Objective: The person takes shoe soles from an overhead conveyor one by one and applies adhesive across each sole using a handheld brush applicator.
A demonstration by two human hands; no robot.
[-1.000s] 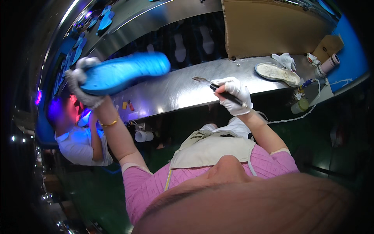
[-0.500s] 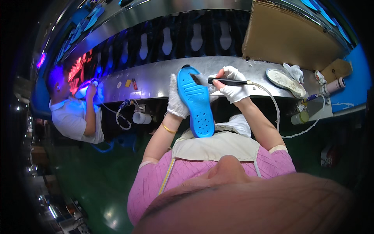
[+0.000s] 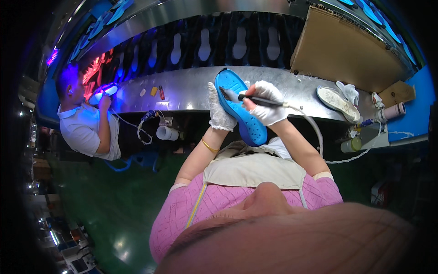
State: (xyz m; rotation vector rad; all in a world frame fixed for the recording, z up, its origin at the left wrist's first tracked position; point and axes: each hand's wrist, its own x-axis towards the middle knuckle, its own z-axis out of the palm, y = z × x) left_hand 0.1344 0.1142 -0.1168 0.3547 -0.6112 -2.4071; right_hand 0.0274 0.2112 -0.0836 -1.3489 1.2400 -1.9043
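Holding blue sole (image 3: 244, 117) and brush (image 3: 243, 97), lettered cardboard (image 3: 349, 55) beyond

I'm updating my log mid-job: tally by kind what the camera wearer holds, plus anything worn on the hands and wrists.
Moulded blue shoe sole: 1
Black-handled brush with dark bristles: 1
White fabric gloves: 2
Gold-coloured bangle: 1
Total: 5

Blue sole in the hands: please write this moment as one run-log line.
left hand: holds blue sole; right hand: grips black-handled brush; bristles: at sole's left rim; metal bench: off-white sole at right
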